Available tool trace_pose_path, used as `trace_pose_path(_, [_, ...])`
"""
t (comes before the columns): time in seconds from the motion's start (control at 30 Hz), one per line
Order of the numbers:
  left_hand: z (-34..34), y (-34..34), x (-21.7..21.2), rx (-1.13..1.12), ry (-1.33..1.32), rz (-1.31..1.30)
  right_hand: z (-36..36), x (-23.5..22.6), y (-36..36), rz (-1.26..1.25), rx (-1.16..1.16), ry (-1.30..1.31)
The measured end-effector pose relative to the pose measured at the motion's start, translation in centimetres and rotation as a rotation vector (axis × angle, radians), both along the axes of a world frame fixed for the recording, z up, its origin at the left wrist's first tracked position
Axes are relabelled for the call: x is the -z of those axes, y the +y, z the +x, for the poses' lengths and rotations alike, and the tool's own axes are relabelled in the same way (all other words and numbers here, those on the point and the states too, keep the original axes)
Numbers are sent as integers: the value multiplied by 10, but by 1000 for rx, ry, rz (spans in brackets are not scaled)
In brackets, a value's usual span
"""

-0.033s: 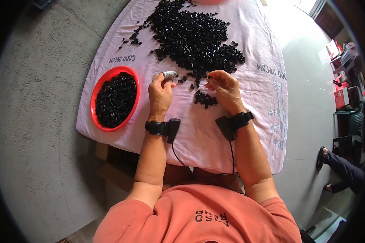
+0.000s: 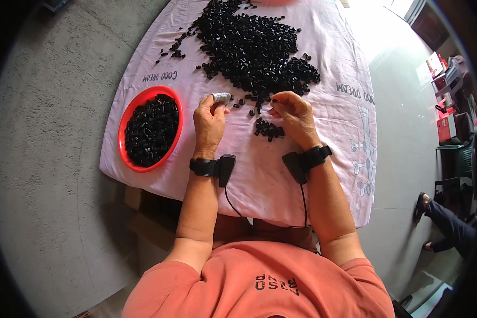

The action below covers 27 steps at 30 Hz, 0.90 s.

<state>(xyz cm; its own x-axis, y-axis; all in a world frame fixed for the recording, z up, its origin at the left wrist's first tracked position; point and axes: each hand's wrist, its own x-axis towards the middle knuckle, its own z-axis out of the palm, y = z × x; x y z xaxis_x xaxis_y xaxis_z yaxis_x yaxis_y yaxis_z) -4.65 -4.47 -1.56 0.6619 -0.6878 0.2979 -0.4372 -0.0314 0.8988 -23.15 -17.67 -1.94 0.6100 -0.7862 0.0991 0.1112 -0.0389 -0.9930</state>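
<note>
Left hand [image 2: 209, 124]: we see its grip pinched around a small silvery piece [image 2: 221, 97], held just above the pink cloth [image 2: 281, 185] on the counter. Right hand [image 2: 296, 117]: fingertips curled together, seemingly nipping a small black piece; we cannot tell for sure. A little cluster of black pieces [image 2: 269, 130] lies between the hands. Beyond them, the big black heap [image 2: 254, 47]. Left of the left hand, a red bowl [image 2: 126, 119] filled with black pieces.

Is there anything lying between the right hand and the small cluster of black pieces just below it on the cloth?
Nothing visible does. The right hand hovers just above the small cluster of black pieces, with only bare pale cloth around them. The left hand, holding a small silvery object, stays off to the side.
</note>
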Motion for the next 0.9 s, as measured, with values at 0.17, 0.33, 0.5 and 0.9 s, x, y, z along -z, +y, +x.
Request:
trace_pose_path(0.17, [2,0,-2,2,69,-43,-1,-3,-1,-39,-7,11])
trace_pose_path(0.33, [6,1,5,-21,25,-32,-2,-3,1,-51,-6,28])
trace_pose_path(0.5, [6,2,5,-30,9,-24,-3,-4,2,-55,-30,47])
trace_pose_path(0.9, [-3,-4,-9,-92,-453,91,-3,0,0,-54,-49,44])
